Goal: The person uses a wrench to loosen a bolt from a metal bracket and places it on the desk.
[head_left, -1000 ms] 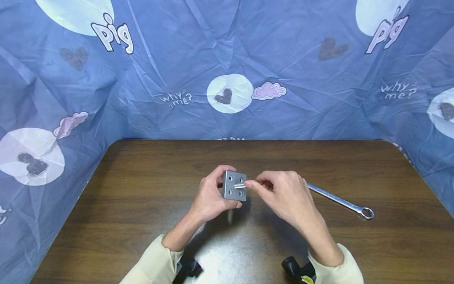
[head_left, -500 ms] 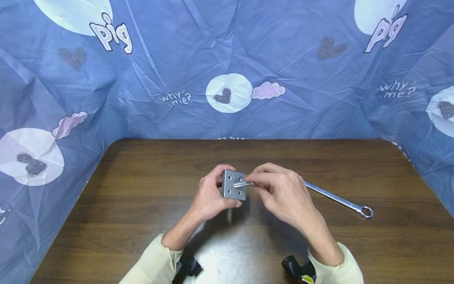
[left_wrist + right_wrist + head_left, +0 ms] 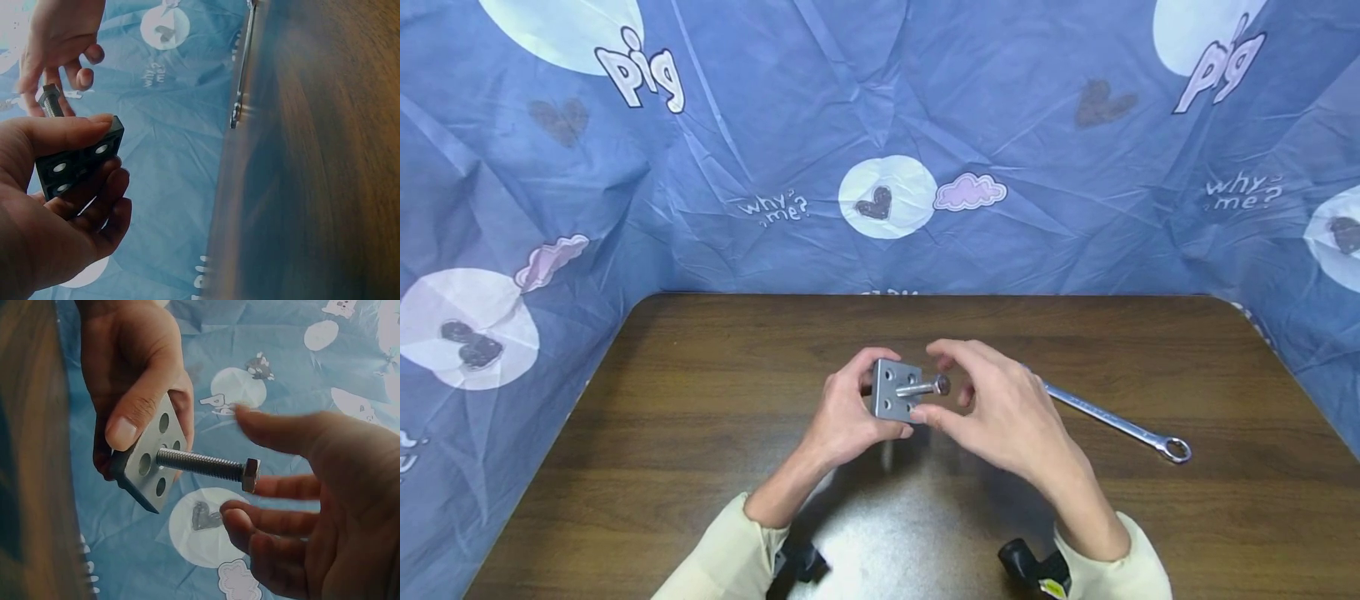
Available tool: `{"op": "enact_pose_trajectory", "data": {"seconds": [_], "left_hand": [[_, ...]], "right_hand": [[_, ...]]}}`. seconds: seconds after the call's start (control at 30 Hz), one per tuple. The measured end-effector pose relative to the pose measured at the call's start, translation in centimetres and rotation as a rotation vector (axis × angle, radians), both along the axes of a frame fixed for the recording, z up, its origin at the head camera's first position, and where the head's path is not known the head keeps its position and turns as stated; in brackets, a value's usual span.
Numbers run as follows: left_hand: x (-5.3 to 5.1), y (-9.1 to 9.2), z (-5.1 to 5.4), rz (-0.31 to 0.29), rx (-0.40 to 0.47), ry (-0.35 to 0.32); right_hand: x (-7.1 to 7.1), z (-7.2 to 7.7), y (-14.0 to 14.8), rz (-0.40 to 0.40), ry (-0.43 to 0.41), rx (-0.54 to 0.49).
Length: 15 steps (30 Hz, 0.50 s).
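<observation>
My left hand [image 3: 844,415] grips a square grey metal plate [image 3: 886,390] by its edges, thumb on one side and fingers on the other. Several holes run through the plate near its corners. From the plate's middle a hex bolt [image 3: 203,464] sticks out, its thread in the centre hole and its head [image 3: 250,475] facing my right hand [image 3: 1003,408]. The right thumb and fingers are spread around the bolt head without pinching it. Whether a fingertip brushes the head, I cannot tell. In the left wrist view the plate [image 3: 81,164] shows its darker other face.
A combination wrench [image 3: 1112,419] lies on the brown wooden table [image 3: 700,350], right of and partly behind the right hand. Blue printed cloth [image 3: 760,125] hangs round the back and sides. Black wrist devices [image 3: 1033,567] show at both sleeves.
My right fingers were closed around the bolt's head; they have since spread apart, leaving the head exposed. The left hand and plate have stayed nearly still.
</observation>
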<state>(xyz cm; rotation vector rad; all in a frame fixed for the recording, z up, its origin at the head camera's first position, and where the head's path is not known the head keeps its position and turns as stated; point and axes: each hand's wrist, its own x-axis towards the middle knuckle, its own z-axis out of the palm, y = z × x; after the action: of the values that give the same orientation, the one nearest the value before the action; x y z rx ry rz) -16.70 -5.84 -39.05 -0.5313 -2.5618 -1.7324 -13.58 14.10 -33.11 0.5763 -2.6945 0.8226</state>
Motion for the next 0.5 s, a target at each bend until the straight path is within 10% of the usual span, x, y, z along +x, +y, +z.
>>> {"op": "enact_pose_trajectory", "data": {"seconds": [0.5], "left_hand": [[0.1, 0.0, -0.07, -0.001, -0.009, 0.002]], "right_hand": [[-0.03, -0.07, -0.91, -0.185, -0.072, 0.035]]}}
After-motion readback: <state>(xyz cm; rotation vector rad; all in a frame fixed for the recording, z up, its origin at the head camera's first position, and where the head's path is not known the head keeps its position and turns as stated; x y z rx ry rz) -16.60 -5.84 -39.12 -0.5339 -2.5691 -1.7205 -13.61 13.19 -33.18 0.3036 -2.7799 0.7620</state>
